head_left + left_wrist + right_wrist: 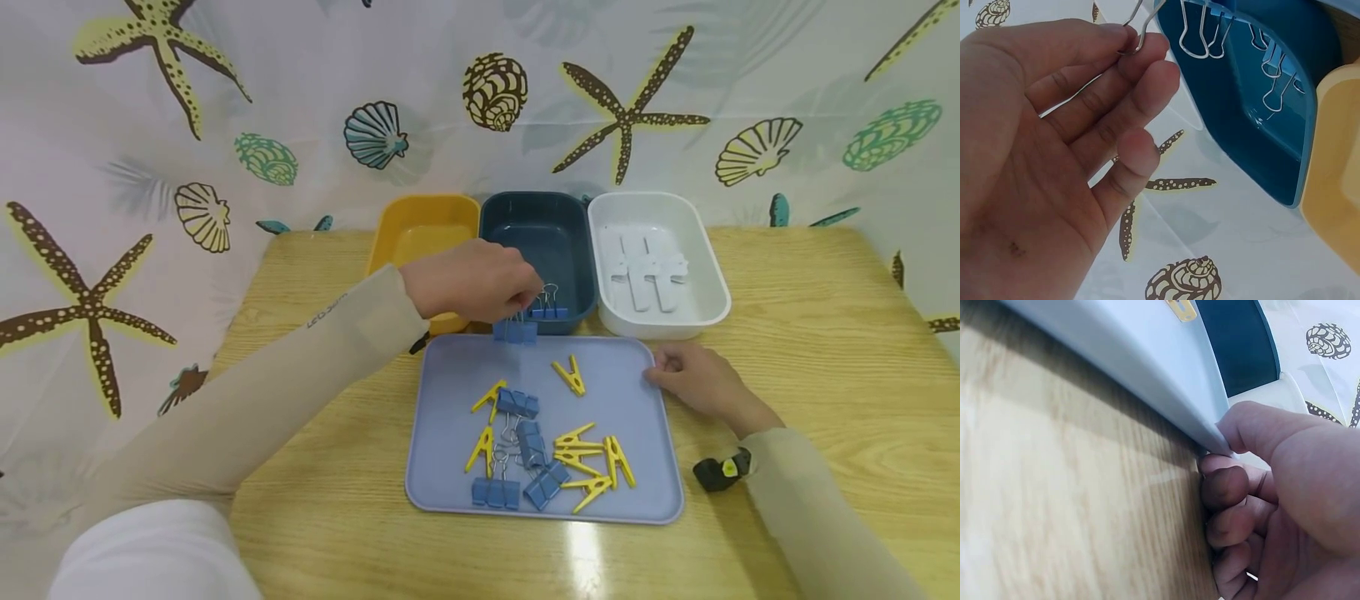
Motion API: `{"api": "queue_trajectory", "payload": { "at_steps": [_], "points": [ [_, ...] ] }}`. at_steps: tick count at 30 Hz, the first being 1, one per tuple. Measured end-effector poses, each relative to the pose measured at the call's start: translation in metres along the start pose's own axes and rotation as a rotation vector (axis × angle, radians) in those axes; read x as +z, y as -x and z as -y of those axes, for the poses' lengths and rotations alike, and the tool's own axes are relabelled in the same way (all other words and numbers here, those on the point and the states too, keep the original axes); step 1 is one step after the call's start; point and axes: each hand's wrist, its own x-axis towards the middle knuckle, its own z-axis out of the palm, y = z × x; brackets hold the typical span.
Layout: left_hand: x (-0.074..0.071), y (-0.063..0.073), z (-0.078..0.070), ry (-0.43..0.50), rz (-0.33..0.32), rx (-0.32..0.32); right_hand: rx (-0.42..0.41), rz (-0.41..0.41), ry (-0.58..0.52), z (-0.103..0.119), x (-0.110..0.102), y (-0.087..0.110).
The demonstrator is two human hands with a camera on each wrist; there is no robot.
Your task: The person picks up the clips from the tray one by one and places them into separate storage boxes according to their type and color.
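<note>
Above the near rim of the dark blue bin (536, 208), my left hand (476, 279) pinches a blue binder clip (515, 333) by its wire handle (1142, 34). The clip's blue body hangs below the fingers, over the tray's far edge. More binder clips (549, 313) stand inside that bin, handles up. My right hand (701, 379) grips the right edge of the light blue tray (457, 367), thumb on top of the rim and curled fingers under it. On the tray lie several blue binder clips (495, 493) and several yellow clothespins (618, 462).
Left of the dark blue bin stands a yellow bin (427, 208), partly covered by my left arm. On its right, a white bin (708, 283) holds several flat white pieces (648, 271). All stand on a wooden table (817, 333) against a patterned cloth (435, 50).
</note>
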Motion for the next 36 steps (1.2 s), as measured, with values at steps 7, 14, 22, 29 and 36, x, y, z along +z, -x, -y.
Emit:
{"api": "queue_trajectory", "payload": {
  "at_steps": [7, 14, 22, 29, 36],
  "points": [
    [-0.001, -0.004, 0.002, 0.001, 0.002, -0.011, -0.009, -0.01, 0.005, 0.002, -0.001, 0.001],
    [-0.002, -0.007, 0.005, 0.003, 0.001, -0.021, -0.009, -0.011, -0.001, 0.003, -0.002, 0.001],
    [-0.002, -0.013, 0.008, 0.022, 0.004, -0.016, -0.001, -0.009, 0.008, 0.001, -0.001, 0.0],
    [-0.003, -0.017, 0.011, 0.011, -0.008, -0.011, 0.0, -0.01, 0.002, -0.001, -0.001, 0.0],
    [-0.005, -0.021, 0.013, 0.01, 0.002, -0.023, -0.01, -0.021, 0.001, -0.001, 0.0, 0.0]
  ]
}}
